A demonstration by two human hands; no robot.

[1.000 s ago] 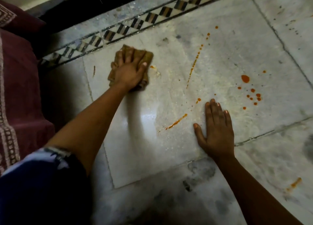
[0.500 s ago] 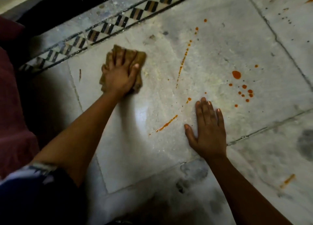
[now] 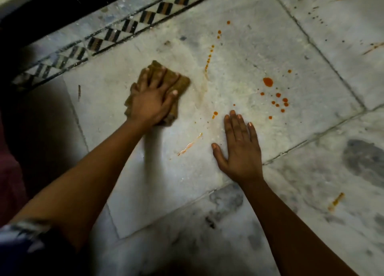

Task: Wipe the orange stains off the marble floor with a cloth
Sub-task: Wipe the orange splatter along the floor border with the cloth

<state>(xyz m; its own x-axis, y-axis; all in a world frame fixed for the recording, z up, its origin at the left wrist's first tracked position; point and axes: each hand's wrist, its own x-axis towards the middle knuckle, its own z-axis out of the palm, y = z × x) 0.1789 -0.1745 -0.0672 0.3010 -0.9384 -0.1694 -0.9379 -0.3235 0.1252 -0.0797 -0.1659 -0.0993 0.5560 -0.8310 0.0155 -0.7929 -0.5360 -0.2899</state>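
My left hand (image 3: 151,101) lies flat on a folded brown cloth (image 3: 182,84) and presses it onto the pale marble floor (image 3: 249,53). Just right of the cloth runs a line of orange drops (image 3: 208,59), with a faint smear below it. A pale orange streak (image 3: 190,144) lies between my two hands. My right hand (image 3: 239,149) rests flat on the floor, fingers straight, holding nothing. A large orange drop (image 3: 268,82) with several small spots around it sits beyond my right fingertips.
A black-and-white patterned border strip (image 3: 116,33) runs along the far edge, with a dark threshold behind it. Dark red fabric (image 3: 8,171) lies at the left edge. More orange marks show on the right tiles: one streak (image 3: 335,201) and another (image 3: 373,47).
My left hand has slid the cloth right and a little nearer, close to the line of drops. The streak between my hands looks paler. My right hand has stayed put.
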